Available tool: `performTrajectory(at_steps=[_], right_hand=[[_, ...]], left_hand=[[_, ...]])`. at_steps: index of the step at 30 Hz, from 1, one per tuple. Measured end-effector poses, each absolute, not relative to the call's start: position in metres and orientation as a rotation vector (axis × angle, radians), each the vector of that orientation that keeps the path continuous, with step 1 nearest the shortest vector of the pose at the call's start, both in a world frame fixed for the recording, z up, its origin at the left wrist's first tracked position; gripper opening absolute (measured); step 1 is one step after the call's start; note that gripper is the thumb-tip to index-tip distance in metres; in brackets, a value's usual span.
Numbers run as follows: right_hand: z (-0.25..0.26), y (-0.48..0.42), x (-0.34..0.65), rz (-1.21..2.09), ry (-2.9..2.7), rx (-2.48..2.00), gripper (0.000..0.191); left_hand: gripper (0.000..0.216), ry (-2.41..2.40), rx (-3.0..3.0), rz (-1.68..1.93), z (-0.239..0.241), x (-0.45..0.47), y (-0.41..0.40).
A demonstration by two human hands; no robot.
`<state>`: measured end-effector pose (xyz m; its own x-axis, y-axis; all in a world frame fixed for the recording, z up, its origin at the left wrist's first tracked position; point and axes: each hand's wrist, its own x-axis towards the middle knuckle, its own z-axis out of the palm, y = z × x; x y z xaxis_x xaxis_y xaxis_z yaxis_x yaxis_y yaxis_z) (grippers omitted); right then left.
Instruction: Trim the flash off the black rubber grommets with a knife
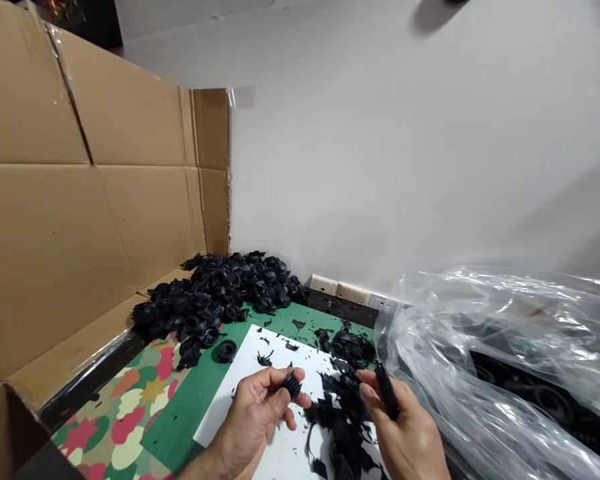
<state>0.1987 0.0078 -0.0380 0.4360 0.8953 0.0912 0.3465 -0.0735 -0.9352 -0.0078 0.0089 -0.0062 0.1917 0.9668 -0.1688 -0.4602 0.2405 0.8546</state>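
My left hand (255, 413) pinches a small black ribbed rubber part (293, 385) between thumb and fingers, above a white sheet (230, 400). To its right, my right hand (410, 433) is closed around a slim black tool (387, 393) that points up and away from me; its tip is too dark to make out. The two hands are apart. Between and under them lies a heap of torn black rubber scraps (347, 427), with smaller bits scattered over the sheet. One loose round black rubber part (227, 351) rests just left of the sheet.
A large pile of black rubber parts (230, 287) sits at the back left against a cardboard wall (145, 167). Clear plastic bags (455, 333) holding black parts bulge in from the right. Green board (175, 427) and patterned paper (130, 427) cover the surface. A white socket strip (350, 293) runs along the wall.
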Motion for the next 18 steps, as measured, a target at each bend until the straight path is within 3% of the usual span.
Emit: performTrajectory(at_steps=[11, 18], right_hand=[[-0.021, -0.008, 0.188, 0.914, -0.815, -1.430, 0.054], [-0.015, -0.016, 0.175, 0.982, -0.716, -1.243, 0.049]], left_hand=[[0.031, 0.815, 0.765, 1.108, -0.002, -0.008, 0.009], [0.029, 0.776, 0.769, 1.095, -0.007, -0.009, 0.007]])
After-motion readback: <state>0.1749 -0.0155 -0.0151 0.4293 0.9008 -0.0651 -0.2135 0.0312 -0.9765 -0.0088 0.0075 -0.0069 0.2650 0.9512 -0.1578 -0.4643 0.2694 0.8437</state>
